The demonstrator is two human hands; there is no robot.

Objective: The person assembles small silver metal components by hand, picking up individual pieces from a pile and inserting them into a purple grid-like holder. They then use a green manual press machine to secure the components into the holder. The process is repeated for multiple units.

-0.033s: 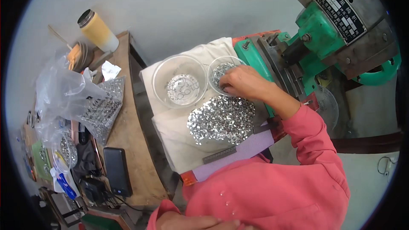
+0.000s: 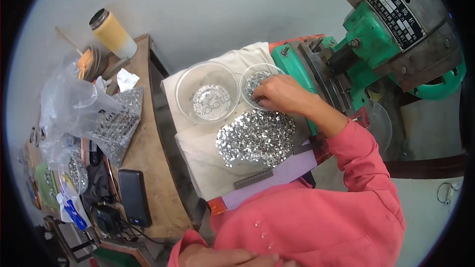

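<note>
Right grip (image 2: 277, 94) pinched on small silver pieces in one of two clear bowls (image 2: 205, 96); one loose heap (image 2: 255, 136) alongside. Left hand (image 2: 222, 257) low, grip unclear.

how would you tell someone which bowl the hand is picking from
Start at the big green machine on the right and look just left of it, onto the white cloth. Two clear bowls sit side by side above a pile of small shiny metal pieces. It is the smaller bowl, nearest the machine, under the right hand; the larger bowl sits apart to its left.
</note>
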